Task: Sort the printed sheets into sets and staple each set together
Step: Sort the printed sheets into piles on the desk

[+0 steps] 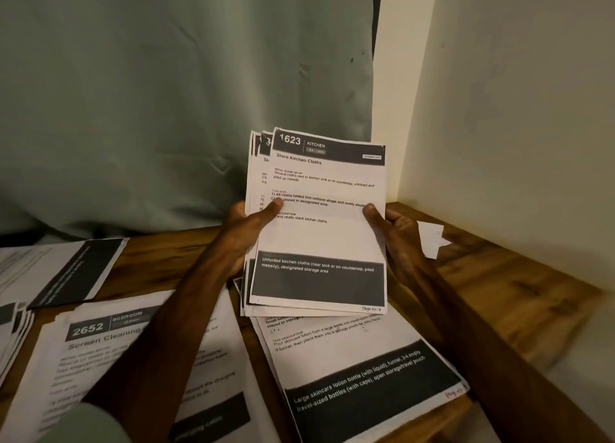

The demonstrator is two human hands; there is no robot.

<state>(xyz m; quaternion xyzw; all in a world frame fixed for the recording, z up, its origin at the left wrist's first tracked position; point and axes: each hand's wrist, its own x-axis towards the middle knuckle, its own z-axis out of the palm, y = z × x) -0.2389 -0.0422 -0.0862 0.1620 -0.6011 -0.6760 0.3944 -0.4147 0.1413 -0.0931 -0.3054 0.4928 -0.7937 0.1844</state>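
Note:
I hold a small stack of printed sheets [319, 239] upright above the wooden table [499, 276]. Its top sheet reads "1623 KITCHEN, Store Kitchen Cloths". My left hand [246, 229] grips the stack's left edge, thumb on the front. My right hand [396, 233] grips the right edge the same way. The sheets behind the top one are fanned slightly to the left. Under the stack lies a sheet about skincare lotion bottles [359, 369]. A sheet headed "2652 BEDROOM, Screen Cleaning" [100, 349] lies at the lower left. No stapler is in view.
More printed sheets [63, 269] lie at the far left, with another pile [13, 336] at the left edge. A torn scrap of white paper [431, 239] lies near the right wall. A grey-green curtain [166, 93] hangs behind the table; a cream wall [515, 109] bounds the right.

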